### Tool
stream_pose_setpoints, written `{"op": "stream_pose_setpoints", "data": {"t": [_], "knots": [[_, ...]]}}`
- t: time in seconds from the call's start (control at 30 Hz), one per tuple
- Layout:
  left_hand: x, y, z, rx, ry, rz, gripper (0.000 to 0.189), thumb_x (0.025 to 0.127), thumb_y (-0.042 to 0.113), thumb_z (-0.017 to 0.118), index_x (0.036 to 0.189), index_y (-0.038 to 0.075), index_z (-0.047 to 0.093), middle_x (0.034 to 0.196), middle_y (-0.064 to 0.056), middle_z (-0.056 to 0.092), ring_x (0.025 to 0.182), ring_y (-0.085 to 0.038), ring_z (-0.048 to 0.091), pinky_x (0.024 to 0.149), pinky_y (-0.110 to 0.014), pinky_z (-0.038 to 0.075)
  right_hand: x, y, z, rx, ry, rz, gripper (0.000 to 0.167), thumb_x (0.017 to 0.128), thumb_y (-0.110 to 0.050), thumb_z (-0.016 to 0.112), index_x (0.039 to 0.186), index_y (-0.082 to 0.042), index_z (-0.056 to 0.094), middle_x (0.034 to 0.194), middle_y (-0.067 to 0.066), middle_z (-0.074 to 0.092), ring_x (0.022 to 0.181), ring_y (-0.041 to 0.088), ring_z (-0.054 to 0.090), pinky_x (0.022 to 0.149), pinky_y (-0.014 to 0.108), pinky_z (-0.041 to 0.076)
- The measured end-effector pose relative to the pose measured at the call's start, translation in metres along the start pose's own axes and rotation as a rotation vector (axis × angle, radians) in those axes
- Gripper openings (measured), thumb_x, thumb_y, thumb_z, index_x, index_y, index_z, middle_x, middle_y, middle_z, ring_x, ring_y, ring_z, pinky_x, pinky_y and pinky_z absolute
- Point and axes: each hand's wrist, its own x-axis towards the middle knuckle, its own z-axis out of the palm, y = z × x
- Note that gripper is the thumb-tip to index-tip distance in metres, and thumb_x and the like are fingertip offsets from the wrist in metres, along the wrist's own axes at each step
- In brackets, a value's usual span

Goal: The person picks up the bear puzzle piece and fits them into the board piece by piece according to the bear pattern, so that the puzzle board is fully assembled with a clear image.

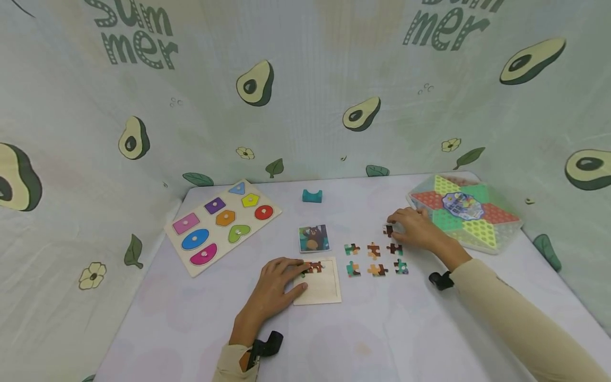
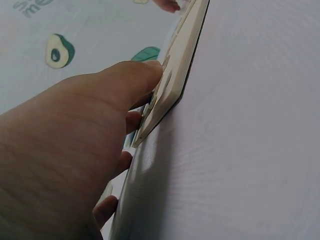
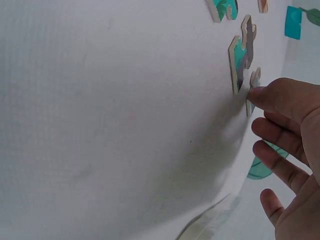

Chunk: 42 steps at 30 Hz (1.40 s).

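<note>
My left hand (image 1: 274, 285) rests on the left side of a square wooden puzzle tray (image 1: 326, 292), thumb and fingers extended over its edge. Brown joined puzzle pieces (image 1: 314, 267) lie along the tray's top, partly under the fingertips. Over to the right, my right hand (image 1: 416, 227) pinches a dark brown jigsaw piece (image 1: 387, 230) at the far end of the loose pieces. In the right wrist view the thumb and index finger meet at that piece (image 3: 254, 82), while the other fingers hang free. Several loose jigsaw pieces (image 1: 377, 270) lie in rows between the hands.
Behind the tray lies a square bear picture (image 1: 314, 239), with a small teal block (image 1: 312, 196) farther back. A shape board (image 1: 224, 223) with coloured pieces is at the left. The clear hexagonal box (image 1: 465, 209) with a star pattern stands right of my right hand.
</note>
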Motion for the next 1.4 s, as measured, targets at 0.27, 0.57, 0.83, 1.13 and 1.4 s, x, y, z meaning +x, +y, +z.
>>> {"op": "stream_pose_setpoints", "data": {"t": [0.27,0.57,0.83,1.13,1.4], "knots": [[-0.001,0.000,-0.001,0.001,-0.008,0.003,0.049,0.097,0.045,0.062,0.144,0.028,0.057,0.142,0.005,0.053,0.135,-0.027,0.039,0.114,-0.053,0.024,0.004,-0.002,0.005,-0.019,-0.029,0.013,0.030,0.086,-0.013,0.075,0.115,-0.005,0.072,0.116,0.013,0.067,0.112,0.036,0.057,0.099,0.068,0.025],[0.001,0.002,0.002,-0.010,-0.009,0.010,0.048,0.098,0.045,0.061,0.143,0.028,0.057,0.142,0.005,0.052,0.135,-0.026,0.038,0.114,-0.054,0.023,0.001,0.004,0.007,-0.064,0.054,-0.059,0.028,0.083,-0.014,0.076,0.109,-0.004,0.072,0.110,0.013,0.068,0.108,0.036,0.057,0.098,0.066,0.027],[0.001,0.001,0.002,0.011,-0.008,0.007,0.049,0.098,0.045,0.061,0.143,0.028,0.057,0.142,0.004,0.052,0.135,-0.026,0.038,0.113,-0.054,0.024,-0.002,-0.005,-0.002,-0.074,0.152,-0.127,0.023,0.082,-0.015,0.076,0.103,-0.005,0.072,0.106,0.012,0.069,0.105,0.034,0.059,0.096,0.064,0.029],[0.000,0.001,0.001,-0.004,-0.021,0.000,0.049,0.098,0.046,0.060,0.143,0.027,0.057,0.142,0.003,0.052,0.136,-0.027,0.037,0.114,-0.054,0.024,-0.008,-0.019,-0.011,-0.063,0.199,-0.178,0.023,0.081,-0.015,0.080,0.102,-0.007,0.073,0.103,0.008,0.070,0.102,0.032,0.061,0.097,0.065,0.030],[-0.001,0.001,0.000,-0.003,-0.011,0.009,0.049,0.098,0.045,0.060,0.144,0.026,0.057,0.142,0.003,0.052,0.136,-0.027,0.037,0.114,-0.055,0.023,-0.013,-0.036,-0.014,-0.073,0.245,-0.231,0.023,0.080,-0.015,0.080,0.101,-0.009,0.073,0.102,0.006,0.070,0.101,0.031,0.061,0.095,0.064,0.031]]}}
